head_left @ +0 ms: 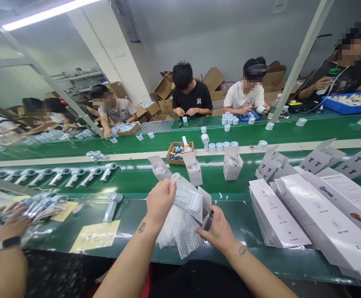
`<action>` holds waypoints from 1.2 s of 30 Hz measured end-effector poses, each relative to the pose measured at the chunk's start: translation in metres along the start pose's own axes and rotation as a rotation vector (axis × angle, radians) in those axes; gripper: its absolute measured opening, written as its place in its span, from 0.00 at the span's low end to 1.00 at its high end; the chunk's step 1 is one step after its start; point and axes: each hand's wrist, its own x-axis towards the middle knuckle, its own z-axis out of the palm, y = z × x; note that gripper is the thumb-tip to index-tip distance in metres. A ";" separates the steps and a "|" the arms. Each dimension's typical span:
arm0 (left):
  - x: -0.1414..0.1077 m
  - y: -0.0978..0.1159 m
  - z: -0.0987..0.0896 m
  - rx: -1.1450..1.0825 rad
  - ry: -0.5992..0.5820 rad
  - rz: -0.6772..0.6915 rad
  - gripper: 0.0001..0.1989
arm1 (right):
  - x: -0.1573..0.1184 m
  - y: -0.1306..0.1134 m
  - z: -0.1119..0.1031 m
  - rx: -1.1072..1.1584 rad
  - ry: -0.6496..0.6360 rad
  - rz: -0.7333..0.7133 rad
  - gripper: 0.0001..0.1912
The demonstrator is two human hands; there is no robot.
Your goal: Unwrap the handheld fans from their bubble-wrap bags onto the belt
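My left hand (161, 201) is closed on the top edge of a bubble-wrap pouch (188, 196), which hangs tilted at the centre. In my right hand (219, 231) is a small white box (205, 198), gripped low on its side, its open end against the pouch. What sits inside the pouch is hard to make out. Beneath both, more bubble wrap (180, 231) lies on the green bench near its front edge.
Flat printed cartons (280, 215) are stacked at the right. Open white boxes (232, 165) stand on the green belt. A handheld device (112, 206) lies beside a yellow sheet (95, 236). A neighbour's hand (11, 225) is at far left; people sit opposite.
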 end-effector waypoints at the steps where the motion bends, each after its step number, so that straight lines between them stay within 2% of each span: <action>1: -0.004 0.006 -0.002 0.050 -0.022 0.011 0.11 | 0.002 -0.001 0.002 -0.019 -0.009 -0.016 0.37; 3: -0.017 0.020 -0.001 0.100 -0.087 0.109 0.09 | 0.005 -0.003 0.006 -0.047 -0.025 -0.045 0.36; 6: -0.039 0.036 0.007 0.071 -0.260 0.299 0.06 | 0.008 -0.005 0.008 -0.055 -0.055 -0.057 0.34; 8: -0.044 0.039 0.010 0.015 -0.370 0.273 0.07 | 0.007 -0.006 0.008 -0.042 -0.091 -0.096 0.33; 10: -0.042 0.036 0.009 -0.079 -0.424 0.171 0.11 | 0.005 -0.005 0.007 -0.027 -0.110 -0.141 0.35; 12: -0.039 0.030 0.008 -0.151 -0.459 0.159 0.14 | 0.003 -0.004 0.006 -0.029 -0.114 -0.161 0.36; 16: -0.044 0.011 0.011 -0.173 -0.536 0.321 0.17 | 0.000 0.006 0.001 -0.049 -0.104 -0.163 0.34; 20: -0.058 -0.005 0.031 -0.099 -0.682 0.431 0.24 | -0.008 0.022 -0.006 -0.058 -0.108 -0.160 0.35; 23: -0.070 0.001 0.054 0.048 -0.592 0.635 0.32 | -0.014 0.031 -0.009 -0.068 -0.125 -0.215 0.33; 25: -0.076 0.011 0.063 0.109 -0.519 0.716 0.34 | -0.015 0.031 -0.011 -0.094 -0.126 -0.166 0.32; 27: -0.076 0.011 0.063 0.043 -0.445 0.770 0.30 | -0.014 0.024 -0.018 -0.122 -0.141 -0.084 0.34; 28: -0.073 0.005 0.059 -0.049 -0.383 0.770 0.26 | -0.012 0.017 -0.023 -0.136 -0.143 -0.053 0.35; 30: -0.064 -0.026 0.048 -0.271 -0.219 0.647 0.18 | -0.006 -0.002 -0.034 -0.164 -0.136 -0.042 0.36; 31: -0.057 -0.050 0.043 -0.340 -0.139 0.499 0.17 | -0.001 -0.016 -0.039 -0.172 -0.129 -0.064 0.35; 32: -0.051 -0.078 0.039 -0.348 -0.089 0.291 0.18 | 0.005 -0.031 -0.041 -0.169 -0.124 -0.103 0.35; 34: -0.038 -0.136 0.038 -0.228 -0.097 -0.154 0.20 | 0.026 -0.068 -0.036 -0.122 -0.140 -0.199 0.36; 36: -0.028 -0.185 0.048 -0.083 -0.202 -0.441 0.19 | 0.056 -0.106 -0.010 -0.024 -0.199 -0.263 0.37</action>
